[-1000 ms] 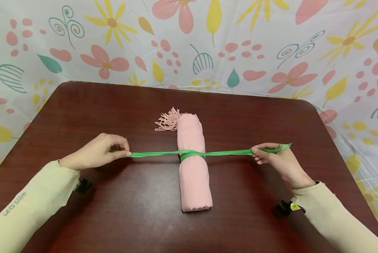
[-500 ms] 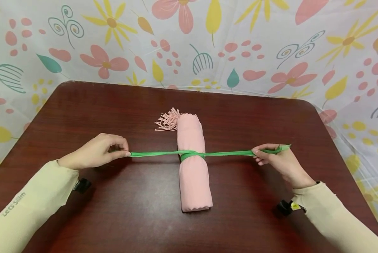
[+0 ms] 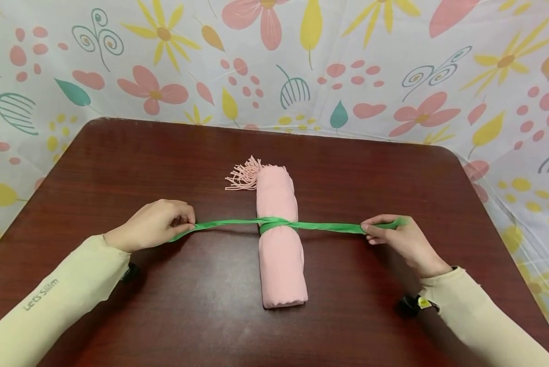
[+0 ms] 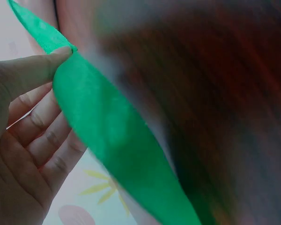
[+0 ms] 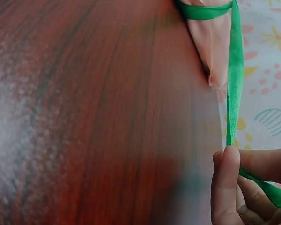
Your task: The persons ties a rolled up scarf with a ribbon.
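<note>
A rolled pink cloth with a fringe at its far end lies lengthwise on the table. Round its middle runs a green ribbon, crossed on top, its two ends drawn out to either side. My left hand pinches one end between thumb and fingers; in the left wrist view a wide tail of the ribbon hangs past the thumb. On the other side my right hand pinches the opposite end, and the loose tail lies over the palm side of the fingers.
The dark wooden table extends on all sides of the roll. Behind it hangs a white flower-printed cloth. A small black wrist camera sits under the right sleeve.
My left hand has shifted slightly right and nearer, and the ribbon on that side has slackened, with a tail showing below the hand. The right hand has moved slightly inward and down.
</note>
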Demonstrator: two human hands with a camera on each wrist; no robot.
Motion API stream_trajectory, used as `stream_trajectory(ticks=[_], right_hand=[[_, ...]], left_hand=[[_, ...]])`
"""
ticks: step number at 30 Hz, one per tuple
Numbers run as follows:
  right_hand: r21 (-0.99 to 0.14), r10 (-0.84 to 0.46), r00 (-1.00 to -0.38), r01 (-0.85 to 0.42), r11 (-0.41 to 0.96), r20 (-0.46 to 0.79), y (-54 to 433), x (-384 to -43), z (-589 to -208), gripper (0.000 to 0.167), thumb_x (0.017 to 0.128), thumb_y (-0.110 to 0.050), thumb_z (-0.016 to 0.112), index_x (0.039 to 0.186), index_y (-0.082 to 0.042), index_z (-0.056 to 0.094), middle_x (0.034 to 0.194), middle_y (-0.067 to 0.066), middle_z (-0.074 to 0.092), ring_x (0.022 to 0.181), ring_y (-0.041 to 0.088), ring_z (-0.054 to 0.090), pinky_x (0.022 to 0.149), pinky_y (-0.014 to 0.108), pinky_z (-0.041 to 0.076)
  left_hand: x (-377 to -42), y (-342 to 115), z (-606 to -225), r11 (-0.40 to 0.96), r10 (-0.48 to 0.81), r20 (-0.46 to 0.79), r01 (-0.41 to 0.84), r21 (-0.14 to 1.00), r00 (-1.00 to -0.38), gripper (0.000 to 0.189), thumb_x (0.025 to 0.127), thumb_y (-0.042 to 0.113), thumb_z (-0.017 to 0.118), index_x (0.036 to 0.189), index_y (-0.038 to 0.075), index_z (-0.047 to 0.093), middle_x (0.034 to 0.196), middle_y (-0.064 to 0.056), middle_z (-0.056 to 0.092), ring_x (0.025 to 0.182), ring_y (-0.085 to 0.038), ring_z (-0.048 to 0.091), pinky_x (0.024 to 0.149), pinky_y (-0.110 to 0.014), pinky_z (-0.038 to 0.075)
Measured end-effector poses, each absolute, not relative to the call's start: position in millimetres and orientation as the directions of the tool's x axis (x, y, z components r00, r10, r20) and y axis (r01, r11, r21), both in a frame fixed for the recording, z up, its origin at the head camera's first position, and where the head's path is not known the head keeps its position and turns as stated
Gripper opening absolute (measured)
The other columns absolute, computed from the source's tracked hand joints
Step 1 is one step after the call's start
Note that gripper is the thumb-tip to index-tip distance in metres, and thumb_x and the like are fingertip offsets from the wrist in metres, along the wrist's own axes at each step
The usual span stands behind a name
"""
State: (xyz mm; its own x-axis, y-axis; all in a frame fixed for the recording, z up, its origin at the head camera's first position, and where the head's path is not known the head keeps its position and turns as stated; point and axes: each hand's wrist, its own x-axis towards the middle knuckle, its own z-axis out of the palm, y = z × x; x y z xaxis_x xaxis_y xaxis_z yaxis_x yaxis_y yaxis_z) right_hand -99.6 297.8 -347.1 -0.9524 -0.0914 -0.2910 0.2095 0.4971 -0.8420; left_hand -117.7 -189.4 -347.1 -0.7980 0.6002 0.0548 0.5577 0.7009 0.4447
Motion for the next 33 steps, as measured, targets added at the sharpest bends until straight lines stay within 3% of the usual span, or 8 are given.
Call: stream_trajectory(ticks=[14, 21, 33], right_hand=[[-0.791, -0.076, -0.941, 0.232, 0.565, -0.33, 295.8, -101.6, -350.4, 0.04, 0.09, -0.025, 0.067, 0.116, 0.005, 0.063, 0.1, 0.0, 0.069, 0.08, 0.012, 0.07, 0.076, 0.029, 0.056], [-0.767, -0.067, -0.942, 0.226, 0.601, -0.33, 296.4, -99.9, -348.7, 0.041, 0.09, -0.029, 0.067, 0.116, 0.003, 0.063, 0.115, 0.015, 0.063, 0.082, 0.013, 0.071, 0.077, 0.027, 0.055], [-0.721, -0.042, -0.936, 0.24, 0.65, -0.349, 303.0, -97.5, -347.4, 0.039, 0.09, -0.028, 0.067, 0.117, 0.0, 0.064, 0.109, 0.012, 0.066, 0.082, 0.012, 0.07, 0.076, 0.025, 0.054]], left_hand=[[-118.3, -181.2, -351.5, 0.711, 0.602, 0.025, 0.549, 0.44, -0.798, 0.017, 0.083, 0.01, 0.073, 0.079, 0.023, 0.063, 0.073, 0.015, 0.056, 0.064, -0.001, 0.048, 0.056, -0.021, 0.04], [-118.5, -178.3, -351.3, 0.713, 0.608, 0.021, 0.557, 0.427, -0.794, 0.017, 0.082, 0.009, 0.073, 0.079, 0.023, 0.063, 0.072, 0.016, 0.055, 0.062, 0.0, 0.048, 0.055, -0.021, 0.04], [-117.4, -183.2, -350.7, 0.742, 0.581, -0.004, 0.528, 0.413, -0.814, 0.014, 0.082, 0.013, 0.074, 0.084, 0.023, 0.063, 0.074, 0.016, 0.055, 0.064, 0.0, 0.049, 0.056, -0.022, 0.041]])
